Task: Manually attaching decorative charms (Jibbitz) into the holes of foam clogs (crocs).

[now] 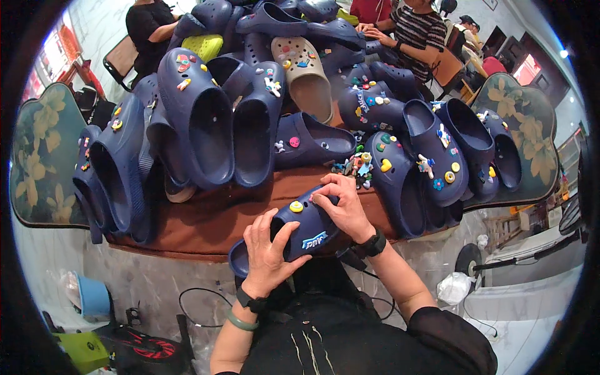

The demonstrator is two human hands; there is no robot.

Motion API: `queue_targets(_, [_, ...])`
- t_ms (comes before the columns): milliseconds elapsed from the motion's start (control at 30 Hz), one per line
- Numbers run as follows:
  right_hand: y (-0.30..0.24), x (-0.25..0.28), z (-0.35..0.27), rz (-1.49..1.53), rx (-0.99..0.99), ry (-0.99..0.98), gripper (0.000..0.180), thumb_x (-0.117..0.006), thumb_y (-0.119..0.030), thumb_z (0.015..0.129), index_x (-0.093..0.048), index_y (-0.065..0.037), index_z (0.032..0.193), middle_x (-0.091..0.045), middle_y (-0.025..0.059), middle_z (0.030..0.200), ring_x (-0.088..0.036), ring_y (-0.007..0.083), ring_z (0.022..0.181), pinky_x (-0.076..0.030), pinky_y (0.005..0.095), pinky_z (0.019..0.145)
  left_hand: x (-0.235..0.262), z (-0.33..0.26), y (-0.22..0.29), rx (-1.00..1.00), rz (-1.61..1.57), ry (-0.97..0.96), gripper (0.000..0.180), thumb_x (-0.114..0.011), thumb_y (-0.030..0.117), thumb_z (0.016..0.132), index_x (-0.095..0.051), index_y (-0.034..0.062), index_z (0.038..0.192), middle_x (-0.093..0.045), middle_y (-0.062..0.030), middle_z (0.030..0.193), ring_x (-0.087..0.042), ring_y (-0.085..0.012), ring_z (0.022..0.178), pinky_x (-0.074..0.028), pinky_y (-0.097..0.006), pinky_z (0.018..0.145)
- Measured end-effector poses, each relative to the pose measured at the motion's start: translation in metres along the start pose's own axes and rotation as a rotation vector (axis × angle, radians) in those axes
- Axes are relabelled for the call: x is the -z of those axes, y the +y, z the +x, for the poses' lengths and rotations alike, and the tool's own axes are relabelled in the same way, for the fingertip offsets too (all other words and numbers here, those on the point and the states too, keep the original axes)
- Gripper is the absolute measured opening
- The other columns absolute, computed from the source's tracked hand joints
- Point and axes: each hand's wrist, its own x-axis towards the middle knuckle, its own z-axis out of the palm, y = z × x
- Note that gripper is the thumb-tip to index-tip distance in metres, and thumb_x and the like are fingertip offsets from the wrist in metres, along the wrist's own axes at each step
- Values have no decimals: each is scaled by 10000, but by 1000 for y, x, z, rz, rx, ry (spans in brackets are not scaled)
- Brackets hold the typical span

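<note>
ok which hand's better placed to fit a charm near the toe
Probably the right hand: it is at the toe of the navy clog, while the left hand holds nearer the heel.

More than a dozen navy clogs [310, 220] were there, overlapping too much for an exact count, plus one beige clog [303, 70]. There were two black wristbands [374, 244], one green bangle [242, 322] and one blue bucket [95, 296].

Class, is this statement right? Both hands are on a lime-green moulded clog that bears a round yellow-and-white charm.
No, the colour is wrong: the head view shows the left hand and right hand on a navy-blue moulded clog. It does bear a round yellow-and-white charm.
</note>
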Motion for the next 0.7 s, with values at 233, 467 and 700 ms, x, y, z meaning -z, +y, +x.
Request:
queue_targets(233, [10, 9, 20, 478, -406, -266, 303, -781, -162, 835, -616, -56, 1067, -627, 57, 1082, -583, 136, 1038, -468, 291, 900, 2, 4, -2, 29, -17, -24, 852, -911, 301, 569, -524, 199, 1321, -415, -184, 1397, -407, -380, 1285, -317, -510, 1024])
queue_targets(467, [17, 9, 32, 659, -528, -427, 326, -792, -168, 832, -585, -48, 1052, -655, 34, 934, -625, 96, 838, -514, 246, 721, 2, 6, -1, 48, -23, -41, 846, -913, 296, 563, -532, 195, 1310, -414, -180, 1398, -405, -380, 1284, -317, -507, 1023])
queue_targets(700, [21, -2, 24, 305, -266, -260, 284, -794, -194, 808, -600, -26, 931, -630, 62, 886, -590, 152, 864, -475, 304, 771, 2, 8, -1, 56, -18, -47, 848, -919, 303, 546, -539, 189, 1295, -402, -179, 1407, -395, -377, 1292, -313, -508, 1025])
